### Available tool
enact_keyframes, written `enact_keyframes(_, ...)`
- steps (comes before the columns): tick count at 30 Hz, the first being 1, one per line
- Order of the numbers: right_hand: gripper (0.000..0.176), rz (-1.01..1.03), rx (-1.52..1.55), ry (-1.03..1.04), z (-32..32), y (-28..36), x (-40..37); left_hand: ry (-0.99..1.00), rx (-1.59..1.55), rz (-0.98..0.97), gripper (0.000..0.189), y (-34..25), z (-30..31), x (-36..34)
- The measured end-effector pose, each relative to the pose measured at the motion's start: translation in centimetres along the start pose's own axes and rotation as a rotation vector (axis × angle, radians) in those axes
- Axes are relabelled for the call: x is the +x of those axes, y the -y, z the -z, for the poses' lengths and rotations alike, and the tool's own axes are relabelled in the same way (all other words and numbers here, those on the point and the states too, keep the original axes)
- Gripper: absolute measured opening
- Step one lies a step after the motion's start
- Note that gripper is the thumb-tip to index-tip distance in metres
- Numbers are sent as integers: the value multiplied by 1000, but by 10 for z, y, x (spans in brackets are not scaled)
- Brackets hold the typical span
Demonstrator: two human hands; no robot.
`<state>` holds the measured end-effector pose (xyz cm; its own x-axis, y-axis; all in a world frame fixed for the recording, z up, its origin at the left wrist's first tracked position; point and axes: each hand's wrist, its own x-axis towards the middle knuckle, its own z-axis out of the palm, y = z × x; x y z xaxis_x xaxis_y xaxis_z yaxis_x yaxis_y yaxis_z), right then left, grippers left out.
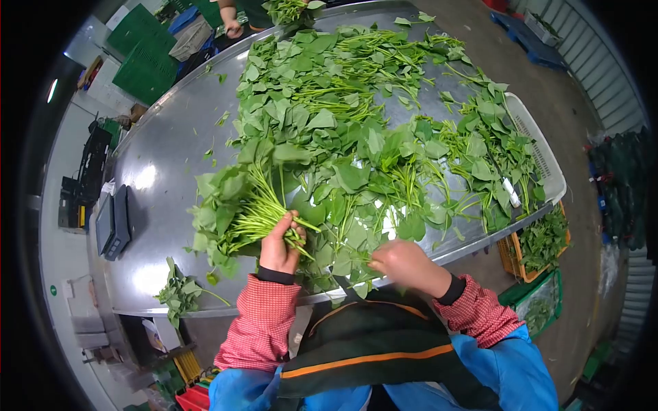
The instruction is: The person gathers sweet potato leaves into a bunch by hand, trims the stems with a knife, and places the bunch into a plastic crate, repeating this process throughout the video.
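Loose sprig (pixel 179 291) on steel tabletop (pixel 164 171) | bunch of leafy greens (pixel 257 205) over it, left hand (pixel 281 243) fingers closed round stems | right hand (pixel 411 267) fingers curled at loose greens (pixel 353 236), blurred, grip can't tell | white crate (pixel 538 147)

Leafy greens (pixel 374 141) on metal table (pixel 164 164)

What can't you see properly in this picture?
In the head view:
- Stems inside the left hand: hidden by that hand.
- Right hand: blurred; whether it holds anything is unclear.
- Other person: mostly cut off by the top edge.
- Orange crate: partly hidden by the table.
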<state>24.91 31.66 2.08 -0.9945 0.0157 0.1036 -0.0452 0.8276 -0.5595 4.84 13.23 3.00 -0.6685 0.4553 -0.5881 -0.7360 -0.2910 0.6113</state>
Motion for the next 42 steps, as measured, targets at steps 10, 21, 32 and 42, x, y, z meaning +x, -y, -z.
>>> enact_keyframes(10,27,-141,239,-60,-25,35,44,142,188,236,24,56,-11,-30)
enact_keyframes(21,18,-542,-288,-312,9,-92,11,128,-10,401,16,54,12,-24)
enact_keyframes(32,27,-395,97,-2,0,-36,14,245,-87,134,13,24,4,-29)
enact_keyframes(42,21,-543,-55,-693,17,-115,35,192,-21,161,20,39,-12,-34)
